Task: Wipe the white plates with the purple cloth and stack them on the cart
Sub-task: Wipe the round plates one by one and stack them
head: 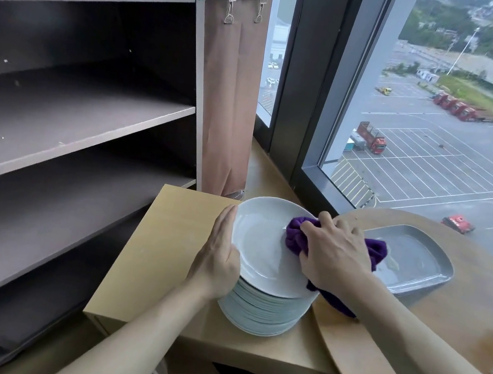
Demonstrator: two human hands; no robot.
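Our left hand (221,254) rests against the left rim of the top plate (258,244), fingers straight. Our right hand (335,254) grips the bunched purple cloth (294,235) in curled fingers and presses it on the plate's right side (a tail of the cloth hangs past the rim toward the round table (476,323)). The stack of white plates (263,315) sits on a small wooden table (162,254), just right of the cart (69,124).
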